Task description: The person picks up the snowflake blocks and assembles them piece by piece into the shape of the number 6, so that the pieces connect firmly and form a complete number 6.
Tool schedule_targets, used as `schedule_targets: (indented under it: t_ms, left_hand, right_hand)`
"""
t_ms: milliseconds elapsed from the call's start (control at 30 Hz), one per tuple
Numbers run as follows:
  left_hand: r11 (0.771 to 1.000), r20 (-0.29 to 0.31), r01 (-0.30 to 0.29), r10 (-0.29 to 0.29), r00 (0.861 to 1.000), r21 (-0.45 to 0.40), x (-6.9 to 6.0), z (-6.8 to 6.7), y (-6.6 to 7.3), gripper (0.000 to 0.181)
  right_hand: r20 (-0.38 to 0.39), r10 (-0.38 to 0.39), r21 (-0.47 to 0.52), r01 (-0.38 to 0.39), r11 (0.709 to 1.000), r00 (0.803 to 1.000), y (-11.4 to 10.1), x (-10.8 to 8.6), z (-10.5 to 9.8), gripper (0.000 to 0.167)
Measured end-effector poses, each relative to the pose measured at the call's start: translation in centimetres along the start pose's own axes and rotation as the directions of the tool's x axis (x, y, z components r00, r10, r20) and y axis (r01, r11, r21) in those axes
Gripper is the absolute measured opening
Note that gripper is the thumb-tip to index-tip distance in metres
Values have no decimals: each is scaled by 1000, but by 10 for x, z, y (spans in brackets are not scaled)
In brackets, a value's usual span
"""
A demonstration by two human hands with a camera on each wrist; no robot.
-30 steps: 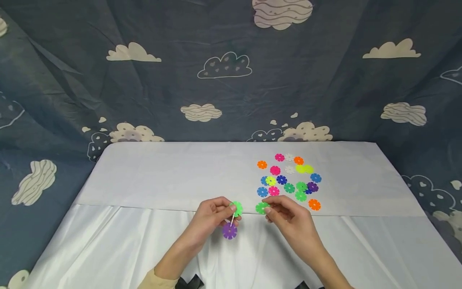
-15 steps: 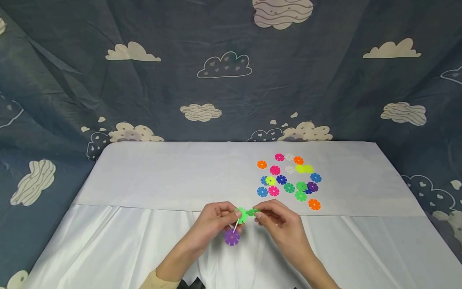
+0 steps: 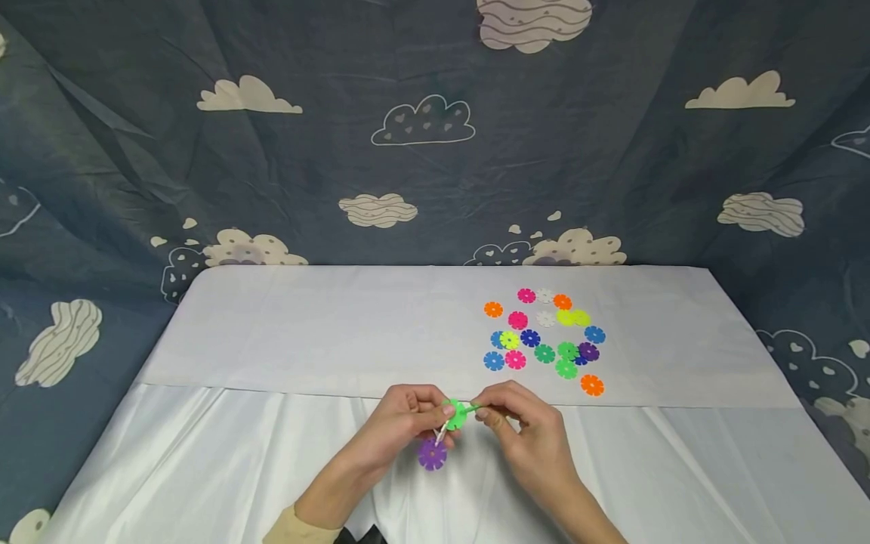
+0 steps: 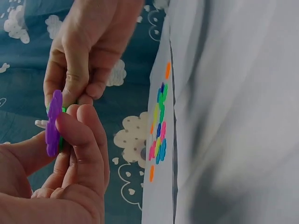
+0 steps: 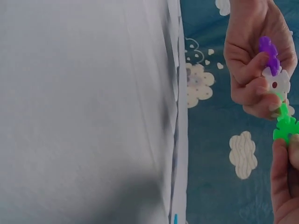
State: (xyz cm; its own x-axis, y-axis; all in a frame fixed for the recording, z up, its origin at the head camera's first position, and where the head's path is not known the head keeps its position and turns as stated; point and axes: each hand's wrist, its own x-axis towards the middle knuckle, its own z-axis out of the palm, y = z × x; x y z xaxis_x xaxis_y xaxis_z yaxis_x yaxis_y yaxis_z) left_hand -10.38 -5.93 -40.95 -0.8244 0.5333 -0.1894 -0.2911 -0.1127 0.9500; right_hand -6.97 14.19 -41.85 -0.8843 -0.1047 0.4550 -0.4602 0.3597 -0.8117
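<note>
- Thumb and forefinger of our left hand [image 3: 390, 434] pinched a bright green, round, notched plastic disc [image 3: 455, 417], raised off the white cloth [image 3: 285, 453].
- With our right hand [image 3: 533, 434] we pinched a second bright green notched plastic disc [image 3: 472, 409], turned edge-on in the head view. It touched the first green one, though we could not tell how deeply their notches met.
- Below the left hand's grip we had a glossy purple notched plastic disc [image 3: 432, 455]. A white notched plastic disc [image 5: 282, 83] sat between it and the first green one, touching both.
- Beyond our hands, toward the right of the cloth-covered tabletop [image 3: 319, 332], loose notched plastic discs [image 3: 544, 353] lay in a cluster: pink, orange, white, yellow, blue, green and purple.
- Within that cluster, a yellow disc [image 3: 509, 340] partly covered a light blue disc [image 3: 495, 339], and an orange disc [image 3: 592, 385] lay at the near right.
- Behind the tabletop we saw a dark blue-grey fabric backdrop [image 3: 319, 166] printed with pale clouds.
- On our left forearm, a beige sleeve [image 3: 299, 529] showed at the bottom.
</note>
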Motion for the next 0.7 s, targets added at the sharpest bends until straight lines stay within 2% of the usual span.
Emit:
schedule_targets:
  t_ms: [267,433,567,700]
  left_hand:
    - [1000,-71,-7,9,997,18,1,5,-1,15]
    - [1000,-88,0,2,996,21,3,4,-1,16]
    - [999,-109,-4,8,994,36,4,0,-2,17]
    - [999,-149,-8,14,989,41,4,-6,0,18]
  right_hand:
    - [-30,-30,3,30,1000,999,1,-1,5,21]
    - [21,107,4,-107,994,994,5,1,0,22]
    - [48,231,-68,-228,971,972,10,3,-8,32]
    - [34,305,-122,-299,947,952,13,4,-16,34]
